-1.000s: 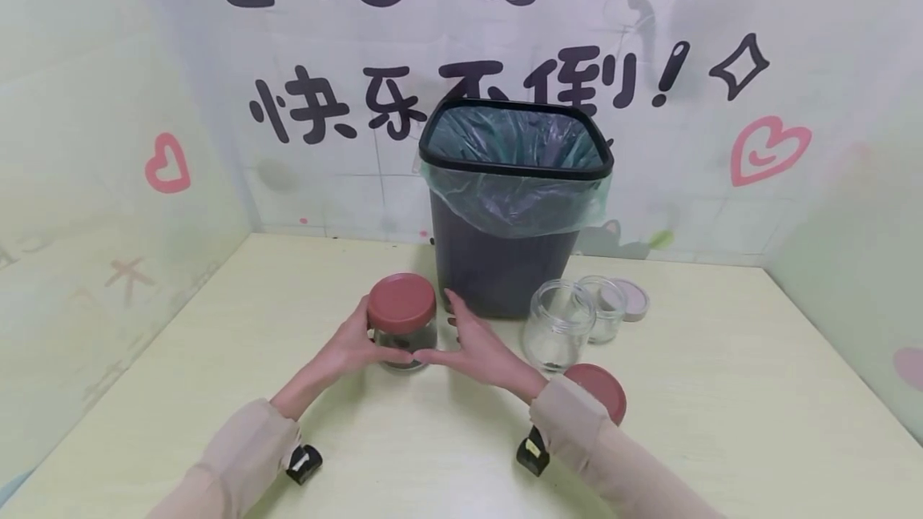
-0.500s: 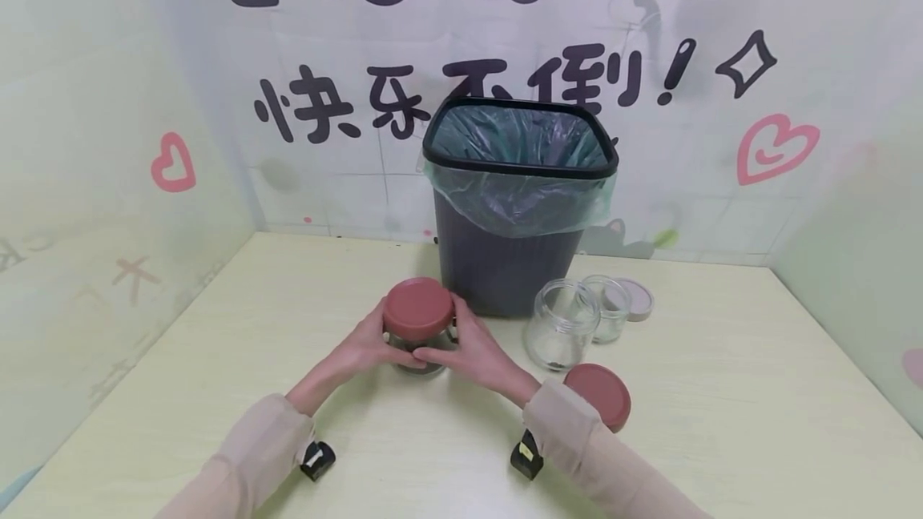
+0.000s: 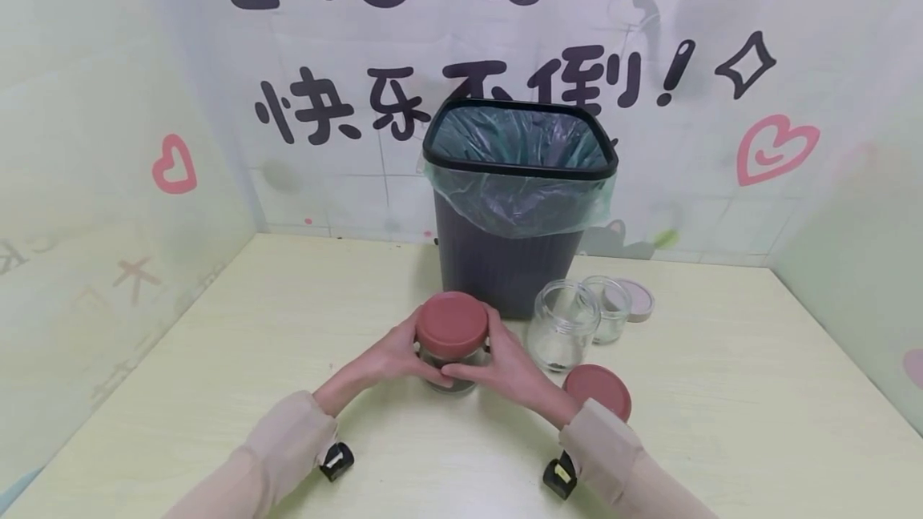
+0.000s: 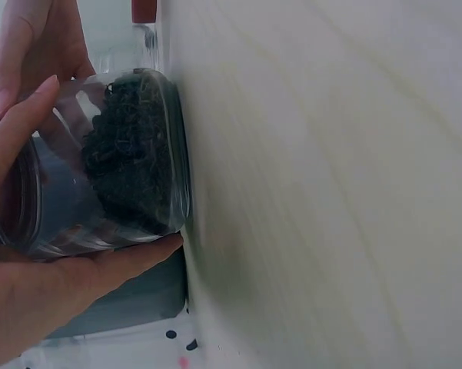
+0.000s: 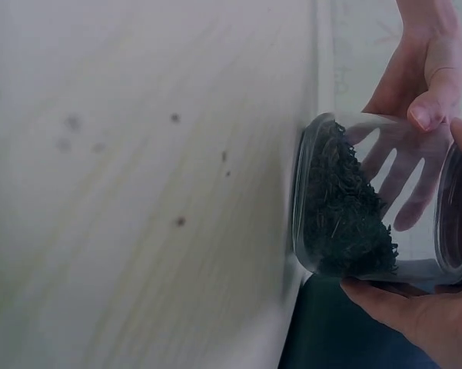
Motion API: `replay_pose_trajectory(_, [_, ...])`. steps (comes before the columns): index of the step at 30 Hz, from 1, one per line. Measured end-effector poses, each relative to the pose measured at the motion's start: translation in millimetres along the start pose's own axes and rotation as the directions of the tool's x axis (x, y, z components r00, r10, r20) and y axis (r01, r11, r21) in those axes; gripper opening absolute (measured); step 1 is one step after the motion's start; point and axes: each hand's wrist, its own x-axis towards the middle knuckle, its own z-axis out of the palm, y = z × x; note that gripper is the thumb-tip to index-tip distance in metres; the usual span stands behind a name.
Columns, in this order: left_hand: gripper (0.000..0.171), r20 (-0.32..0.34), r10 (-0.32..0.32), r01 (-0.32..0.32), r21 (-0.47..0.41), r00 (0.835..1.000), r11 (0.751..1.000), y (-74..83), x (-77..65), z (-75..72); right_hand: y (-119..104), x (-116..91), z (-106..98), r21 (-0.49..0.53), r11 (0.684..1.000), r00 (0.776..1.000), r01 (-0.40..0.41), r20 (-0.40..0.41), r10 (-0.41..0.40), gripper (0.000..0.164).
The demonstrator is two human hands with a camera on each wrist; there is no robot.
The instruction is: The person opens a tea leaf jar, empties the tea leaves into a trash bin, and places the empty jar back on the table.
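Note:
A clear jar (image 4: 69, 173) with a red lid (image 3: 452, 322) stands between both hands. Dark, curly dried leaves (image 5: 342, 215) lie inside, heaped toward one side of its base. My left hand (image 3: 395, 354) grips the jar from the left, and my right hand (image 3: 510, 365) grips it from the right. On the near side the two thumbs meet below the lid, while the fingers reach round the sides. In both wrist views the base is right at the tabletop.
A dark bin (image 3: 505, 263) with a green liner stands behind. To the right are an open glass jar (image 3: 558, 335), a smaller glass jar (image 3: 611, 323), a pale lid (image 3: 638, 303) and another red lid (image 3: 597, 391) near my right forearm. Small dark specks (image 5: 180, 221) dot the table.
The jar has moved right and a little toward me, with both hands. My right hand, whose fingers stood apart from the jar's side at first, now holds it.

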Motion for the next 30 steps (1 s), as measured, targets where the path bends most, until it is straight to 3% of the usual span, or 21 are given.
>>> replay_pose_trajectory(10, [0.094,0.029,0.002,-0.004,0.067,1.0,0.998,4.7,3.7,16.0,7,-15,-11,0.049,0.997,0.998,0.062,-0.025,-0.061,0.088])
replay_pose_trajectory(19, [0.093,0.04,0.011,-0.015,0.112,0.999,0.994,9.6,8.1,30.9,9,-29,-21,0.025,0.999,0.999,0.028,-0.038,-0.027,0.088])
replay_pose_trajectory(25, [0.093,-0.004,0.019,-0.018,0.127,1.0,0.992,12.4,8.7,42.2,6,-30,-21,-0.07,0.997,0.989,0.041,-0.138,-0.051,0.093])
replay_pose_trajectory(30, [0.096,-0.061,0.006,0.002,0.127,0.998,0.992,15.1,10.3,51.1,-4,-26,-18,-0.186,0.979,0.97,0.081,-0.211,-0.121,0.092])
